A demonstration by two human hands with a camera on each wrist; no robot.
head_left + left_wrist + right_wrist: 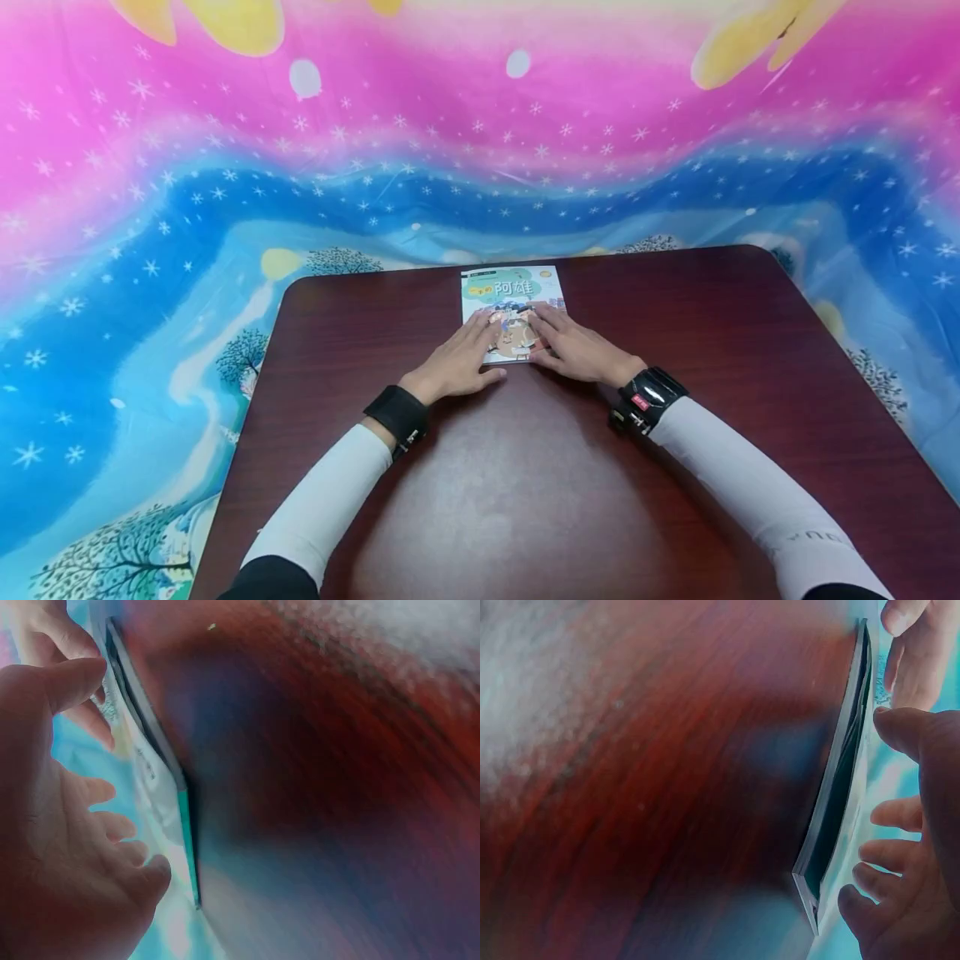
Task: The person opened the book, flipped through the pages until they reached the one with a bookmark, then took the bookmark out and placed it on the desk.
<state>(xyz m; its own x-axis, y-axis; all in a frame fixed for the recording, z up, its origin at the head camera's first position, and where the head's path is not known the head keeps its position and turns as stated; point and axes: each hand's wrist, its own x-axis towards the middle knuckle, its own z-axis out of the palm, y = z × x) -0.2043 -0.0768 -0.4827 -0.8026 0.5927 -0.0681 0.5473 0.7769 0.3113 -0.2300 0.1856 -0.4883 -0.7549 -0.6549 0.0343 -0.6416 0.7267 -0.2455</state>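
Note:
A thin paperback book [513, 287] with a colourful illustrated cover and large white characters lies flat near the far edge of the table. My left hand [461, 354] is over its left side, fingers extended across the cover. From the other side my right hand [581, 346] reaches over the right part of the cover, fingers spread. In the left wrist view the book [161, 769] shows its edge beside the left hand [75, 825]. The right wrist view shows slightly parted pages of the book [836, 787] near the right hand [907, 855]. Neither hand curls round it.
The dark red-brown wooden table [495, 492] has rounded far corners. Behind and beside it hangs a pink and blue cloth [450, 142] with snowflakes and trees. A black band [397, 417] is on the left wrist, another band [652, 400] on the right.

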